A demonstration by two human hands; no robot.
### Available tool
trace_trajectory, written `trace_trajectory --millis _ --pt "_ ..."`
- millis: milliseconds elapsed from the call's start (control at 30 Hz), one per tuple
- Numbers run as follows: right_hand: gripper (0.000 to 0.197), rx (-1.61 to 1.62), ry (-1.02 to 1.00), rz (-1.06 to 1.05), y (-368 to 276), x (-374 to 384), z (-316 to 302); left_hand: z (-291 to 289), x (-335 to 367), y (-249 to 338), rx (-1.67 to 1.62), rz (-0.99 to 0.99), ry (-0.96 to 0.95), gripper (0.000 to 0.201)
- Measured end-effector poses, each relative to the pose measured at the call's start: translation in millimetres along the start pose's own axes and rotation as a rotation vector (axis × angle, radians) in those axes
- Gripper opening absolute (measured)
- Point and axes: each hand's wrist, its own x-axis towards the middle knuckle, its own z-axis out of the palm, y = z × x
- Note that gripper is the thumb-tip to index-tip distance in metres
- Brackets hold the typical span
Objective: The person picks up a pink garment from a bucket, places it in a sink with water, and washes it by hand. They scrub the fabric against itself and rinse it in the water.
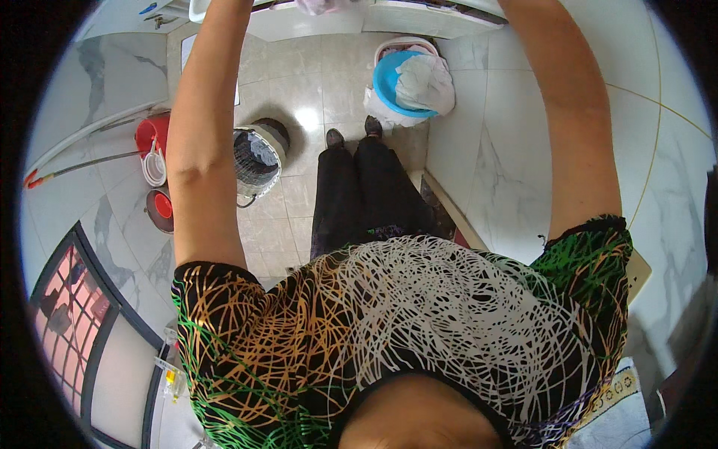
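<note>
Both my arms reach up past the upper edge of the head view, so my left hand and my right hand lie outside it. What they hold or touch is hidden. My left arm (203,135) rises on the left side and my right arm (572,112) on the right. Between them at the top edge, part of a pink cloth (323,5) shows over a white surface (307,24). A rounded white rim (198,10) peeks out beside my left forearm.
On the tiled floor stand a blue basin (386,82) heaped with white cloth (423,84) and a woven basket (271,153) with dark cloth inside. Left of my arm are a red bucket (146,135) and a long-handled pole (90,162). A framed window (71,314) is at lower left.
</note>
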Motion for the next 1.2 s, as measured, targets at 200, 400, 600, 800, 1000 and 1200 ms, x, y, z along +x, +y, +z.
trace_trajectory --millis 200,400,600,800,1000,1200 --pt "0.047 0.027 -0.141 0.054 7.9 -28.8 38.3 9.1 -3.1 -12.9 -0.017 -0.163 0.046 0.025" --pt "0.046 0.215 -0.250 0.126 3.0 -24.6 45.2 31.3 13.3 -22.1 -0.092 -0.441 0.225 0.009" --pt "0.029 0.235 -0.155 0.129 1.8 -16.9 28.7 50.2 12.5 -9.3 -0.128 -0.537 0.098 0.026" --pt "0.030 0.261 -0.102 0.123 6.2 -13.7 28.3 17.2 21.2 -29.0 -0.078 -0.602 0.099 0.024" --pt "0.034 0.390 0.072 0.103 12.5 7.8 17.8 29.1 23.2 26.8 -0.020 -0.269 -0.095 0.053" --pt "0.034 0.101 0.145 -0.056 51.9 28.7 -17.2 20.9 32.8 36.5 0.322 -0.222 -0.433 0.081"
